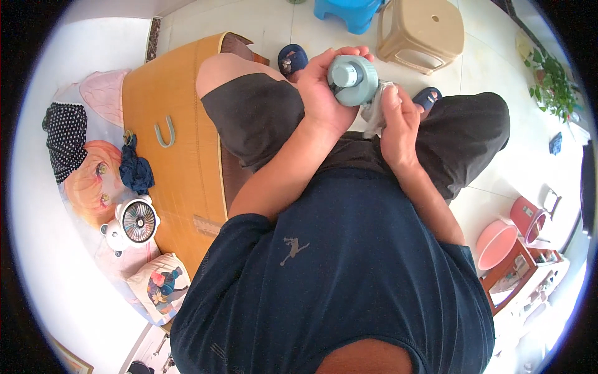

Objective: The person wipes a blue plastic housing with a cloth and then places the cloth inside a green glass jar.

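Over my lap, my left hand (322,93) is wrapped around a grey-green water bottle (352,80), seen from its top with a round spout cap. The lower part of the bottle is hidden by its top and by my palm. My right hand (399,121) pinches a crumpled whitish cloth or tissue (374,113) against the bottle's right side. To the left, a U-shaped grey-green strip (165,132), similar in colour to the bottle, lies on the orange-brown surface (187,87).
A small white fan (136,221), a dark blue cloth (135,167) and a cushion (161,285) lie along the left. Ahead stand a beige stool (420,34) and a blue stool (349,12). At the right are a pink basin (496,244) and a green plant (552,84).
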A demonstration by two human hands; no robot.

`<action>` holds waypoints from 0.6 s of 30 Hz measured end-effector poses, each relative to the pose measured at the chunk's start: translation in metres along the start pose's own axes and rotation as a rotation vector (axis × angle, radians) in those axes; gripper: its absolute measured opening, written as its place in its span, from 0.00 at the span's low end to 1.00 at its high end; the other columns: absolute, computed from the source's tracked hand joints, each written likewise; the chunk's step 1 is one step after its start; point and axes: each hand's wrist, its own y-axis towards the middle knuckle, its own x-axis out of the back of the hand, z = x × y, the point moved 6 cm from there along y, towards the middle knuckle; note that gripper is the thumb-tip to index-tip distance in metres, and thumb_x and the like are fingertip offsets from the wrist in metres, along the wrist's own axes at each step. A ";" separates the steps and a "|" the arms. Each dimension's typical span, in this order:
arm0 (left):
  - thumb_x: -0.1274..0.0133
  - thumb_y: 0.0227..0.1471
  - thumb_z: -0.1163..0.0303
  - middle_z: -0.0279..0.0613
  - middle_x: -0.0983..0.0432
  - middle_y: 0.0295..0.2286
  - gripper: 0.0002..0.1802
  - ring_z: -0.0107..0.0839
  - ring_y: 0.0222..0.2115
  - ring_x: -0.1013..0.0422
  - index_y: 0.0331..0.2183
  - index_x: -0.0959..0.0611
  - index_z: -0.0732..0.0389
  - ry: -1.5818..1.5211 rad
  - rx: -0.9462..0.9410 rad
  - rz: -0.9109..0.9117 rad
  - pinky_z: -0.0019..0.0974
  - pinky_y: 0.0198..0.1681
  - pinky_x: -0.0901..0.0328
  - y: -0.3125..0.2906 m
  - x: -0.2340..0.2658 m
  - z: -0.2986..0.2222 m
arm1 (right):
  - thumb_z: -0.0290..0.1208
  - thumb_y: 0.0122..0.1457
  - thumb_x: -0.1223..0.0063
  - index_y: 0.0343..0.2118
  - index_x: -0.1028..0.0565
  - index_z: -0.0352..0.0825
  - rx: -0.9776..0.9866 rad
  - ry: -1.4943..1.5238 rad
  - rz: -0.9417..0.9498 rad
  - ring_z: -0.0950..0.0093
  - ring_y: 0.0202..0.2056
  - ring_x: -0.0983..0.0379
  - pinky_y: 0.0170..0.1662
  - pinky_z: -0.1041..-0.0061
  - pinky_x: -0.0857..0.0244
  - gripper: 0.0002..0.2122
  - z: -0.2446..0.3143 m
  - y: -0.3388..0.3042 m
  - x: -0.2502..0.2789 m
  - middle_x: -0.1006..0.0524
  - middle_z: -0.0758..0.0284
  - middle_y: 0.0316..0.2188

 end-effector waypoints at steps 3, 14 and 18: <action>0.55 0.64 0.55 0.53 0.19 0.45 0.23 0.51 0.50 0.25 0.43 0.16 0.66 -0.001 0.031 -0.016 0.49 0.57 0.32 -0.002 0.002 -0.001 | 0.43 0.68 0.39 0.44 0.22 0.29 0.139 -0.092 -0.011 0.84 0.34 0.31 0.38 0.80 0.34 0.18 0.009 -0.006 -0.012 0.21 0.73 0.33; 0.51 0.68 0.57 0.44 0.23 0.54 0.28 0.33 0.57 0.31 0.61 0.26 0.66 0.598 -0.130 0.206 0.42 0.64 0.41 -0.021 -0.005 -0.004 | 0.34 0.66 0.49 0.40 0.24 0.29 -0.261 0.582 0.098 0.71 0.23 0.31 0.30 0.69 0.35 0.11 -0.012 0.014 0.012 0.23 0.64 0.28; 0.41 0.60 0.74 0.45 0.23 0.54 0.31 0.34 0.56 0.30 0.63 0.27 0.66 0.837 -0.348 0.276 0.39 0.61 0.36 -0.034 -0.021 -0.019 | 0.32 0.62 0.44 0.38 0.24 0.27 -0.217 0.368 0.156 0.73 0.20 0.28 0.23 0.75 0.34 0.11 0.003 0.015 0.018 0.22 0.62 0.25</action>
